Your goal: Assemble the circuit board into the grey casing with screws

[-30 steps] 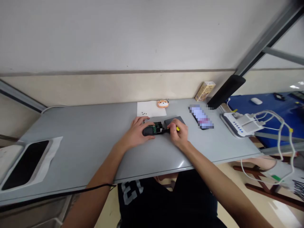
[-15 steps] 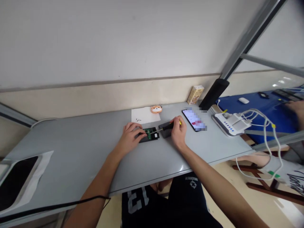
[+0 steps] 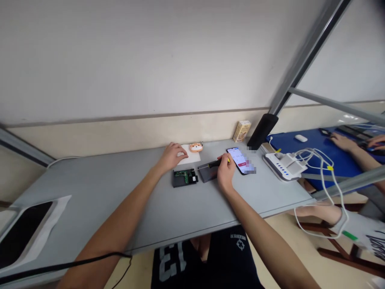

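Note:
My left hand is over the white sheet of paper, thumb and fingertips pinched together. Whatever may be between them is too small to make out, and the hand hides part of the sheet. A screwdriver with a black and yellow handle is gripped in my right hand, its shaft pointing left. Just beyond its tip lies an opened black electronic device with a green circuit board showing. A flat dark grey panel lies under the screwdriver, partly behind my right hand.
An orange animal-face case sits at the paper's edge. Right of my right hand are a lit phone, a small carton and a power strip with white cables. A tablet-like device lies far left. Another person's hand is at the blue desk.
My left hand has left the device and moved up to the paper, covering where small dark screws lay. The screwdriver tip has come off the circuit board; my right hand still grips it.

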`<state>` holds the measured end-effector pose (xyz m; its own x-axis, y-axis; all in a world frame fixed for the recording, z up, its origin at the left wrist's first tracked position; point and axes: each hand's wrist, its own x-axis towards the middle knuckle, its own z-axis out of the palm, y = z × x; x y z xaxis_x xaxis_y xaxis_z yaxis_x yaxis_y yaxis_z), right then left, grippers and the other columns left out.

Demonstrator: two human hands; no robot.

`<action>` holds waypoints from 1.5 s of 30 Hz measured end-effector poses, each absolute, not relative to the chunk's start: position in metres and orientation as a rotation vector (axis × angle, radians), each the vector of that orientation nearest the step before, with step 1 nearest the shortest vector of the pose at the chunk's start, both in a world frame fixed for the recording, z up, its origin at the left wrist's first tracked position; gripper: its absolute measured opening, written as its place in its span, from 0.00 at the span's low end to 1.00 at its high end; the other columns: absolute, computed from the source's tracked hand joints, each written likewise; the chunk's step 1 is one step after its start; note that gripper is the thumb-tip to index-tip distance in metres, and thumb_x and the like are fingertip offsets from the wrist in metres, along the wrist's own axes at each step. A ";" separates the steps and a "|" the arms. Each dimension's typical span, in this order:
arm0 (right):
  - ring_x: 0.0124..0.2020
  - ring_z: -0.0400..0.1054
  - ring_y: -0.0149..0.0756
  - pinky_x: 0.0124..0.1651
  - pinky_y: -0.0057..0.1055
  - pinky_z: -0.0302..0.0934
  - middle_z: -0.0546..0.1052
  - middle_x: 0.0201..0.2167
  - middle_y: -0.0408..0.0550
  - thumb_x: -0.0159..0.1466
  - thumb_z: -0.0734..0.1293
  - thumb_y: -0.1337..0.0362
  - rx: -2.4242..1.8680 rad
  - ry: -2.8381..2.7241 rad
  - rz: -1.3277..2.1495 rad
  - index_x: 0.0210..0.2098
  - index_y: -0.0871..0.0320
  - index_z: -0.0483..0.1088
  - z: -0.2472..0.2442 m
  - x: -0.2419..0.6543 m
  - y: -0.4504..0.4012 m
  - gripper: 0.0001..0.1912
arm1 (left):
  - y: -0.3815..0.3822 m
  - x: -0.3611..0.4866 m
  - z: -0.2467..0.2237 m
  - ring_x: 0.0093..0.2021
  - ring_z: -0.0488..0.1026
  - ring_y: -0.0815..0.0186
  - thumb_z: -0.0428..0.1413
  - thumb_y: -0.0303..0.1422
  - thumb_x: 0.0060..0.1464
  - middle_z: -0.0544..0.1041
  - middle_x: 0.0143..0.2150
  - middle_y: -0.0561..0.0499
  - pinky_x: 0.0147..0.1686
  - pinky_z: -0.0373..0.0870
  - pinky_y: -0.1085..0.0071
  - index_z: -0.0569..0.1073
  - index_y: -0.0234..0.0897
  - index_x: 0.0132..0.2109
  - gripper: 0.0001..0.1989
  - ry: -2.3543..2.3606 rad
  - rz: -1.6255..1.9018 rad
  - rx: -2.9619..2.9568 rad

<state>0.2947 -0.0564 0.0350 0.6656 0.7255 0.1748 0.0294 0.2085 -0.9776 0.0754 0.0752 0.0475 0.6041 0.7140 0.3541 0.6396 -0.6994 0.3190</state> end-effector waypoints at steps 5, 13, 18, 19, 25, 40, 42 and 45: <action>0.17 0.54 0.27 0.19 0.28 0.52 0.58 0.23 0.35 0.69 0.59 0.49 -1.252 -0.686 0.625 0.31 0.56 0.66 0.031 0.293 -0.054 0.19 | 0.090 0.096 0.044 0.48 0.69 0.55 0.61 0.37 0.62 0.77 0.40 0.46 0.52 0.66 0.58 0.83 0.42 0.39 0.07 1.111 0.547 2.680; 0.21 0.57 0.29 0.25 0.28 0.55 0.62 0.21 0.37 0.71 0.59 0.50 -1.241 -0.813 0.401 0.26 0.56 0.65 0.037 0.295 -0.060 0.21 | 0.052 0.060 0.041 0.54 0.70 0.56 0.54 0.41 0.67 0.77 0.51 0.45 0.59 0.67 0.55 0.80 0.42 0.52 0.14 1.054 0.675 2.653; 0.22 0.56 0.29 0.27 0.28 0.52 0.61 0.19 0.38 0.71 0.60 0.55 -1.165 -1.055 0.283 0.23 0.56 0.62 0.060 0.294 -0.036 0.20 | 0.000 0.042 0.031 0.63 0.67 0.54 0.57 0.44 0.66 0.74 0.62 0.45 0.65 0.63 0.52 0.69 0.45 0.65 0.24 1.055 0.676 2.551; 0.23 0.55 0.28 0.27 0.28 0.51 0.60 0.19 0.38 0.71 0.61 0.56 -1.137 -1.117 0.277 0.23 0.55 0.60 0.065 0.292 -0.029 0.20 | -0.007 0.042 0.028 0.64 0.66 0.53 0.58 0.45 0.64 0.73 0.63 0.45 0.65 0.62 0.51 0.67 0.45 0.67 0.28 1.075 0.644 2.544; 0.21 0.50 0.26 0.27 0.29 0.47 0.56 0.18 0.37 0.70 0.61 0.62 -1.030 -1.333 0.158 0.22 0.55 0.54 0.071 0.270 -0.013 0.20 | -0.012 0.047 0.016 0.65 0.68 0.51 0.64 0.44 0.59 0.73 0.65 0.48 0.66 0.63 0.52 0.63 0.48 0.70 0.35 1.114 0.560 2.515; 0.19 0.52 0.28 0.26 0.32 0.47 0.61 0.17 0.39 0.71 0.59 0.63 -1.023 -1.468 0.003 0.22 0.54 0.56 0.044 0.271 -0.026 0.19 | -0.019 0.049 0.025 0.61 0.71 0.55 0.57 0.43 0.67 0.76 0.62 0.50 0.64 0.61 0.54 0.69 0.48 0.65 0.22 1.023 0.498 2.681; 0.20 0.53 0.29 0.27 0.33 0.47 0.62 0.18 0.40 0.71 0.59 0.62 -1.050 -1.478 0.048 0.22 0.54 0.56 0.043 0.271 -0.027 0.20 | -0.019 0.049 0.026 0.60 0.72 0.56 0.57 0.42 0.67 0.76 0.62 0.50 0.65 0.59 0.54 0.71 0.47 0.63 0.20 1.006 0.507 2.699; 0.21 0.54 0.30 0.28 0.34 0.48 0.62 0.18 0.41 0.72 0.58 0.58 -1.107 -1.473 0.117 0.22 0.54 0.56 0.041 0.272 -0.028 0.21 | -0.019 0.049 0.027 0.61 0.72 0.56 0.56 0.41 0.67 0.76 0.61 0.49 0.66 0.58 0.53 0.73 0.46 0.60 0.17 0.972 0.503 2.701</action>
<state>0.2718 -0.0280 0.0406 0.1854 0.6695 0.7193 0.5476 0.5374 -0.6413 0.0495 -0.0189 0.0266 0.7215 0.6492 0.2407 0.5716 -0.7547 0.3220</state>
